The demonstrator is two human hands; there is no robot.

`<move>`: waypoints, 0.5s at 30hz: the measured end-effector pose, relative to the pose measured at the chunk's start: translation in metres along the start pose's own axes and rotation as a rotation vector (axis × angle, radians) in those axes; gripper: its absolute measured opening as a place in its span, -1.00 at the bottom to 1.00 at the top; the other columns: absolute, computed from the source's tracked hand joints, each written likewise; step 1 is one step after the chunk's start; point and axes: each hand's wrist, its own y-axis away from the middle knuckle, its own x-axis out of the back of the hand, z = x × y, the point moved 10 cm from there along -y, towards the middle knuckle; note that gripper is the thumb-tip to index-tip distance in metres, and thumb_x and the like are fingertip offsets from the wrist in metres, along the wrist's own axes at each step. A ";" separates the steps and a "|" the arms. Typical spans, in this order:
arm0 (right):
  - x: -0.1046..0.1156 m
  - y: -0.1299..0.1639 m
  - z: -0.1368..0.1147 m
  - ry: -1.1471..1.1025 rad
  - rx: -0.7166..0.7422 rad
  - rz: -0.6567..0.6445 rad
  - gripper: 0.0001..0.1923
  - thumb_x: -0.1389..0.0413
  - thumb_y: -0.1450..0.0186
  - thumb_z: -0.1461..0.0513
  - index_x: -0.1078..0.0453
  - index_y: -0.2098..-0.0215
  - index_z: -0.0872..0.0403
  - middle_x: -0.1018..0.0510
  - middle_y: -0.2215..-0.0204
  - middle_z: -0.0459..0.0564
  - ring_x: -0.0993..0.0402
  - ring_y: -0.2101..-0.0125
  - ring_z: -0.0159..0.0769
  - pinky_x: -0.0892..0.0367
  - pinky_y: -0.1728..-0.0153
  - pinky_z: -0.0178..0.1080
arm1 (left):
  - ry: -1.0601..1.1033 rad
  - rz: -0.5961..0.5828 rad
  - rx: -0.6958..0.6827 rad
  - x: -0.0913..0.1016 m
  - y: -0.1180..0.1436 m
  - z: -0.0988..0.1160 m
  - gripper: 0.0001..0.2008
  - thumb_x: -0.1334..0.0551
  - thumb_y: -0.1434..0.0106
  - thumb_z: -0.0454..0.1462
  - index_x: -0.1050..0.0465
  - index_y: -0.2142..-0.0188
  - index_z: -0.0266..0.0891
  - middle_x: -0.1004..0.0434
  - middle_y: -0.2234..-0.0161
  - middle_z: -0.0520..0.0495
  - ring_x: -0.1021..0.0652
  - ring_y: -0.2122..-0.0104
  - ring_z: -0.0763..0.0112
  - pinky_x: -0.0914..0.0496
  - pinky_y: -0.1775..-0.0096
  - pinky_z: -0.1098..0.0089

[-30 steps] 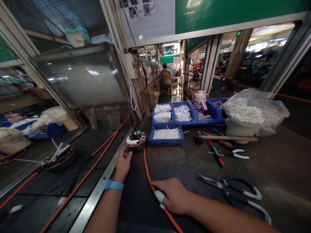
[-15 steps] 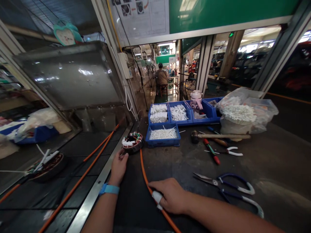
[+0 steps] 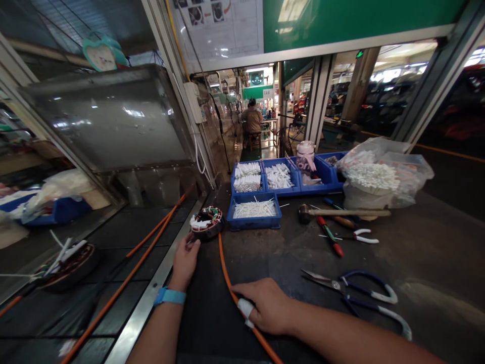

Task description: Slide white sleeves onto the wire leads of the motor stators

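Bins (image 3: pixel 253 222) hold white sleeves (image 3: pixel 253 208) (left hand (image 3: pixel 185 260) touches stator (image 3: pixel 206 222)).

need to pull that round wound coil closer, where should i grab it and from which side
Probably grip the outer rim of the wound coil at its near edge, coming from below-left, where the left hand already touches it. The top carries white sleeves and coloured wires; the side wall looks smooth and bare.

Ahead of the left grip (image 3: pixel 184 259) the wound stator (image 3: pixel 206 222) blocks the way, touching its fingertips; a blue tray of white sleeves (image 3: pixel 253 212) stands just beyond to its right. Between the two grips runs the orange cable (image 3: pixel 224 268), under the right grip (image 3: pixel 265 305). Right of that grip lie blue-handled scissors (image 3: pixel 356 293); bare table (image 3: pixel 280 253) lies open ahead of it, up to the red screwdriver (image 3: pixel 329 236).
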 end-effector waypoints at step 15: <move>0.005 -0.001 -0.004 -0.017 0.014 0.027 -0.57 0.05 -0.21 0.25 -0.29 -0.05 -0.02 -0.53 0.13 -0.06 -0.46 0.14 -0.26 -0.24 0.19 -0.35 | -0.025 0.011 -0.041 0.001 0.001 0.004 -0.51 -0.21 -0.11 -0.18 -0.31 -0.02 -0.37 -0.40 -0.01 -0.29 -0.51 0.18 0.24 -0.36 0.04 0.17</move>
